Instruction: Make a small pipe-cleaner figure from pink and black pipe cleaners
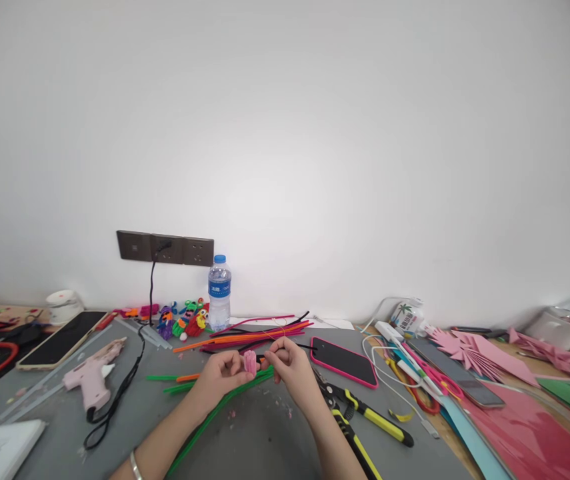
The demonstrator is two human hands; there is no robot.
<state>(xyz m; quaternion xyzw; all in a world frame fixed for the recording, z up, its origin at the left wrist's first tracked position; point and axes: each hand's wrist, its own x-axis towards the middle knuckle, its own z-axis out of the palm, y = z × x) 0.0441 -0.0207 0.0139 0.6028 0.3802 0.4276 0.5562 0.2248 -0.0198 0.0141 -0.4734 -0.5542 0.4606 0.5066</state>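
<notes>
Pink fuzzy bundle (250,361), small and tightly wound like coiled pipe cleaner, sits pinched between both hands just above the grey surface (259,433), near the middle of its front edge. Left hand (221,375) closes its fingers (235,369) narrowly on the bundle's left side; right hand (287,363) pinches from the right, fingers curled tight, with a thin dark stem running rightward from its grip. The bundle stands roughly upright between the 2 hands, equally near to each. Green pipe cleaners (215,413) trail from under the hands toward the front left. Yellow-handled pliers (365,413) lie just right of the right wrist, a pink-cased phone (343,361) beyond them. A pink glue gun (92,377) rests well to the left.
</notes>
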